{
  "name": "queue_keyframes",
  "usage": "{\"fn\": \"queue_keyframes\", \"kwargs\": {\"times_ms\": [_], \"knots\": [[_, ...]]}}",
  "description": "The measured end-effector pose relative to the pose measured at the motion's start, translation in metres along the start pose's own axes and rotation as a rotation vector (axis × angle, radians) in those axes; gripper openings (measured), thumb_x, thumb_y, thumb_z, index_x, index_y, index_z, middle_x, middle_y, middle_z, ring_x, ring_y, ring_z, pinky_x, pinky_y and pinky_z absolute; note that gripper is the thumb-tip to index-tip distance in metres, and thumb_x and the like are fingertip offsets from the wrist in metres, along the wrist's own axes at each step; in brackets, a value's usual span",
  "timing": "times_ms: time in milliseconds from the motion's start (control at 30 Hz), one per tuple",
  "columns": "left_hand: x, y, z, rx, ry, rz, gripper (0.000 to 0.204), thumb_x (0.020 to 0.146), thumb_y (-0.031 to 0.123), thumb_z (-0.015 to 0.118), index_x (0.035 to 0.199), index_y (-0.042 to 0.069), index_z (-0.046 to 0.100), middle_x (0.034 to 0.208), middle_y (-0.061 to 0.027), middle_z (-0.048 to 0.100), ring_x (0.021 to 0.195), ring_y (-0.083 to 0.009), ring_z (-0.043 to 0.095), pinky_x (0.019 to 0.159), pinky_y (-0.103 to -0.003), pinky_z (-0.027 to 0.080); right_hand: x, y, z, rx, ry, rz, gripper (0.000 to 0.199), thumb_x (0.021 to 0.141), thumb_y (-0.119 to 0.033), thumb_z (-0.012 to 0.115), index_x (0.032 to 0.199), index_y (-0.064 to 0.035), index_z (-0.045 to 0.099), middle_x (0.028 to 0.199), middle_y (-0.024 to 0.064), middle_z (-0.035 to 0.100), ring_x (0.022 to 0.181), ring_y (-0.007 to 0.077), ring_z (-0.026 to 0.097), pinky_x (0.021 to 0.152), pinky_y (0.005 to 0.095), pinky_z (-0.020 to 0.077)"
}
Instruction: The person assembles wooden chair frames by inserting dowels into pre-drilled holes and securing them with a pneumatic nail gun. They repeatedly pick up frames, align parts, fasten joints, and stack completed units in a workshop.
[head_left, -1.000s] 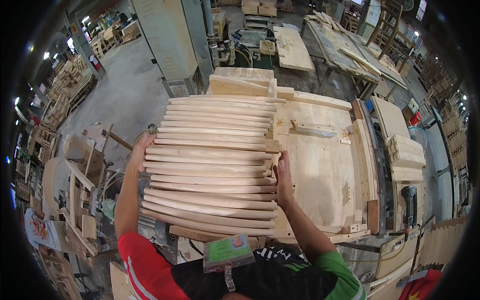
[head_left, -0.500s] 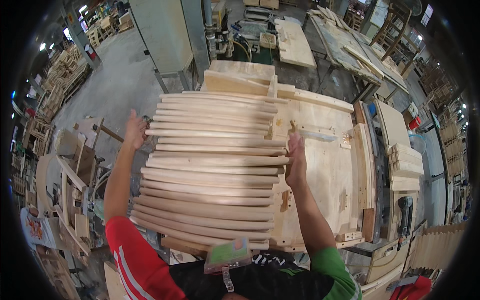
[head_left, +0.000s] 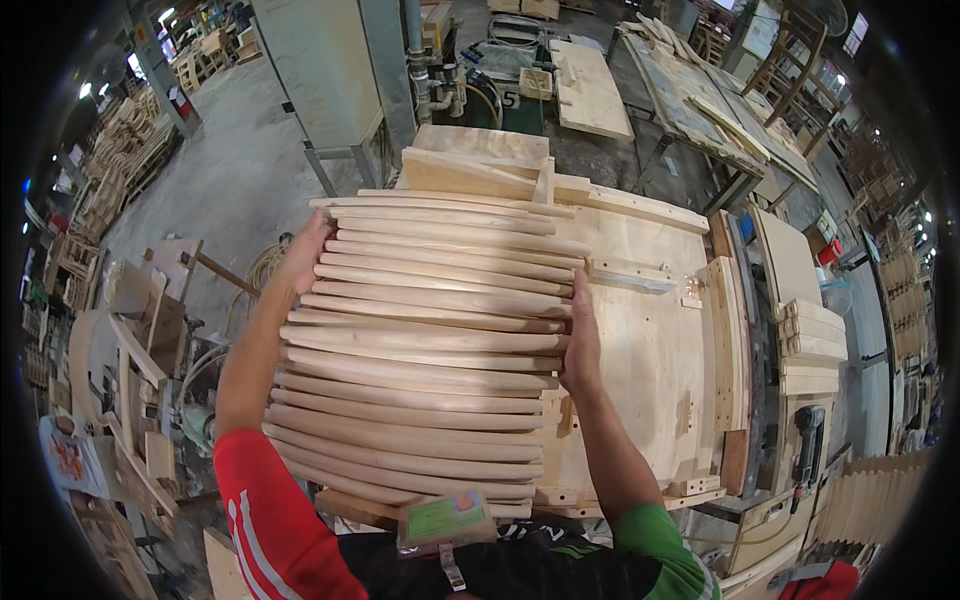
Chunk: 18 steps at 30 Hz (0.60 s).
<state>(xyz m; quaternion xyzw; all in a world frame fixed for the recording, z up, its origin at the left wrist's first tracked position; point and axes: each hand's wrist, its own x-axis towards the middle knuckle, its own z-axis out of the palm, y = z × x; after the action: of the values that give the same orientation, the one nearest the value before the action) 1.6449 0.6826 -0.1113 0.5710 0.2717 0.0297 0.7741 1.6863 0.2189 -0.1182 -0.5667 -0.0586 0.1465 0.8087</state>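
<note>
A row of several long curved wooden slats lies side by side across a pale plywood jig table. My left hand presses flat against the slats' left ends near the far part of the row. My right hand presses against their right ends around the middle. Both hands squeeze the row from either side. My forearms run along the row's two edges. The nearest slats sit just above a green tag on my chest.
Short wooden blocks are stacked on a side bench at the right, with a black power tool below them. Chair frames stand at the left. A grey machine cabinet and other workbenches stand beyond.
Both hands have slid farther away along the slat ends, from the near part of the row toward its far part. The slats sit more evenly lined up.
</note>
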Motion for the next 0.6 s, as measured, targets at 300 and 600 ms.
{"fn": "queue_keyframes", "kwargs": {"times_ms": [300,600], "knots": [[0.068,0.035,0.005,-0.042,0.233,0.148,0.054,0.108,0.063,0.049,0.107,0.013,0.068,0.095,-0.0021,0.064,0.08,-0.0159,0.057,0.074,-0.036,0.05,0.112,-0.019,-0.022,-0.002,0.138,0.162,0.077,0.11,-0.058,0.045,0.163,-0.0021,0.035,0.16,0.0156,0.048,0.141,0.0265,0.052,0.112,0.0397,0.0458],[0.073,0.026,0.009,0.051,0.114,0.137,0.045,0.113,0.044,0.045,0.118,0.004,0.066,0.108,-0.0077,0.071,0.094,-0.0162,0.066,0.082,-0.034,0.055,0.125,-0.022,-0.002,-0.081,0.049,0.152,0.071,0.111,-0.054,0.042,0.163,-0.006,0.035,0.159,0.0176,0.045,0.133,0.0313,0.053,0.108,0.0415,0.0471]]}}
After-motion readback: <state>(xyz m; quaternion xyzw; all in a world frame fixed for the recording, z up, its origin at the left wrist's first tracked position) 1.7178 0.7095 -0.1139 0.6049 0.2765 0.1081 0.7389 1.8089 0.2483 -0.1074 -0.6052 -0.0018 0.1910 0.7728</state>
